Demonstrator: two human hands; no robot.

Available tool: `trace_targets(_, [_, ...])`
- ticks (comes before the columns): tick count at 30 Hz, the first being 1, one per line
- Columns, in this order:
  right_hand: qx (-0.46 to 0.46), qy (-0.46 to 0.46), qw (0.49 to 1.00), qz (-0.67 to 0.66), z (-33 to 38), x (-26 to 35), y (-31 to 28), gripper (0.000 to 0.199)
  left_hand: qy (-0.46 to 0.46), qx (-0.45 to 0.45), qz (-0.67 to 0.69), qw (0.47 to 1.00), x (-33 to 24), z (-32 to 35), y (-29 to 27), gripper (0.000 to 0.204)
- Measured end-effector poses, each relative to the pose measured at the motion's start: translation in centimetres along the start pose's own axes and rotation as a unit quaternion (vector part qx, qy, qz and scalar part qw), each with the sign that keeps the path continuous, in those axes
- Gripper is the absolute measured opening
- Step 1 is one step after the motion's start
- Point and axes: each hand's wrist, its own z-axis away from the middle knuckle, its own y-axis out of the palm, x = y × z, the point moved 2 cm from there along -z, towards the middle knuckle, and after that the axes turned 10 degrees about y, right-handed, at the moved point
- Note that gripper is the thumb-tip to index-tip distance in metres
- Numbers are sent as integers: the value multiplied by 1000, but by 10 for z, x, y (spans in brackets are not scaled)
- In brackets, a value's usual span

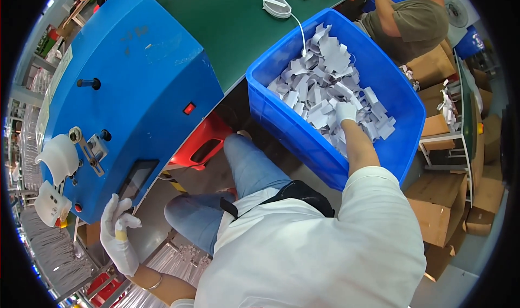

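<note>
My left hand (118, 236), in a white glove with a yellow band on one finger, is raised beside the lower front corner of a blue machine (157, 64). Its fingers are apart and nothing lies in them. My right hand (345, 113), also gloved in white, reaches down into a large blue bin (292, 125). Around it lies a heap of curved and folded white pieces (319, 64). The fingertips blend into this heap, so their grip is hidden. On the machine's left side sit a white curved part (58, 157) and a white plate with holes (52, 204).
A green table (233, 26) behind the bin carries a coiled white cable device (277, 6). Under the machine stands a red stool (203, 140). Another person (411, 26) works at the far right. Cardboard boxes (436, 199) are stacked on the right.
</note>
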Motion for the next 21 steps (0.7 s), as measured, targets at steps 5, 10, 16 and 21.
trace_targets(5, [53, 33, 990, -127, 6, 2, -42, 35, 7, -3, 29, 1000, -2, -5, 10, 63])
trace_targets(10, [-29, 74, 986, -148, -30, -8, 36, 46, -29, 52, 63, 996, 2, -7, 15, 62])
trace_targets(16, [20, 60, 961, -270, -6, -11, -51, 25, -32, 33, 57, 997, 0, -4, 10, 64])
trace_targets(21, [-95, 109, 970, -197, -23, -14, -84, 62, -49, 56, 57, 996, 0, -6, 30, 65])
